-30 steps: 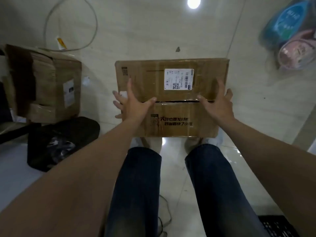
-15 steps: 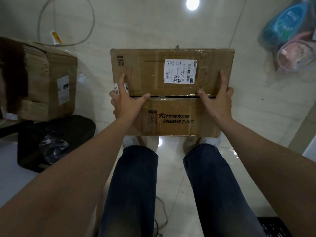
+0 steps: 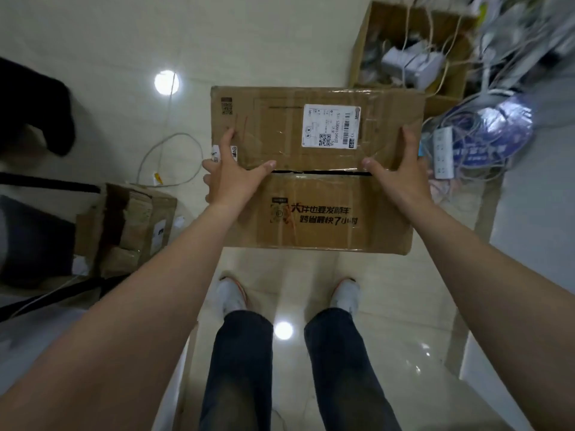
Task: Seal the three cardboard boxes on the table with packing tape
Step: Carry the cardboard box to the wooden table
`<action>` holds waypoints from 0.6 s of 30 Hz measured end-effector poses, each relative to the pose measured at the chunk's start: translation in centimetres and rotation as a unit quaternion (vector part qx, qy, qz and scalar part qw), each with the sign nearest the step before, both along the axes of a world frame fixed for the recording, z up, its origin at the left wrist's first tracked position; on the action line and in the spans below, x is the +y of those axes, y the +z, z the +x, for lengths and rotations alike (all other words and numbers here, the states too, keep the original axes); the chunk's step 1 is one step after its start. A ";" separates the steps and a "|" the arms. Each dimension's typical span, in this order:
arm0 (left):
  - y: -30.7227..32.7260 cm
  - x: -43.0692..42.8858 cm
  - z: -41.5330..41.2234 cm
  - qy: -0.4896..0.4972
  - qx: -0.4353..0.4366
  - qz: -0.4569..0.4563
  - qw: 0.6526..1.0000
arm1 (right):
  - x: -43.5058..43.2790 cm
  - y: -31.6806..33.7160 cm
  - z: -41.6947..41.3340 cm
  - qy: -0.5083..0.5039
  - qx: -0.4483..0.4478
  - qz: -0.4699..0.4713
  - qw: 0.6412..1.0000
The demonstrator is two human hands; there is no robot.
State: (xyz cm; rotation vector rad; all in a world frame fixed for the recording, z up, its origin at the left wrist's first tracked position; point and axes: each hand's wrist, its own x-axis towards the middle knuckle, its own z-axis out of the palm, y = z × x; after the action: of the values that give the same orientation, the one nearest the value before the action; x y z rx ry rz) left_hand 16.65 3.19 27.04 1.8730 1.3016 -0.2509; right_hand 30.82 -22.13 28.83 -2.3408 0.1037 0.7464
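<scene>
- Head view: the box point(image 3: 378, 209) is held level before the body, above the shoes point(image 3: 231, 295), its top turned up so that the seam point(image 3: 329, 172) can be watched.
- The left hand point(image 3: 231, 181) is set at the left edge, with the thumb spread along the seam, the forefinger flat on the far flap point(image 3: 273, 132), and the other fingers curled round the side.
- The right hand point(image 3: 401, 178) is placed as a mirror at the right edge, with the thumb spread toward the seam and the fingers laid over the side.
- By a grip at both ends the load is kept balanced and both flaps are pressed down.
- The seam is seen as a dark slit between the thumbs. It is judged not yet sealed, though old clear tape shines on the cardboard.
- The box seems to be carried free, but whether a glass top lies under it cannot be told.
- A second box point(image 3: 133, 225) lies low at the left. A carton point(image 3: 370, 32) with cables point(image 3: 432, 23) stands beyond, at the right.
- No tape roll is seen.
</scene>
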 end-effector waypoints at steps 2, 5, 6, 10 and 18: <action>5.2 -0.3 2.6 0.008 -0.018 0.009 1.000 | -0.4 5.3 2.6 0.011 -0.012 0.002 1.000; 13.3 -0.6 6.1 0.013 -0.042 0.026 0.999 | -0.9 13.2 6.5 0.014 -0.025 0.018 0.999; 16.0 -0.7 7.3 0.009 -0.052 0.031 0.998 | -1.0 15.8 7.9 0.015 -0.031 0.024 0.999; 26.7 -0.6 11.3 -0.023 -0.069 0.075 0.995 | -1.1 26.3 12.6 0.027 -0.061 0.055 0.996; 45.8 1.7 15.3 -0.022 -0.146 0.146 0.978 | 0.0 45.7 17.2 0.075 -0.144 0.079 0.984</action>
State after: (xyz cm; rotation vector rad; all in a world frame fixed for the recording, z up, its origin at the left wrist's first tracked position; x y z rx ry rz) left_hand 31.95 4.86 72.86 2.0911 1.1402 0.1985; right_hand 48.06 -22.08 74.53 -2.2938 -0.2519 0.4605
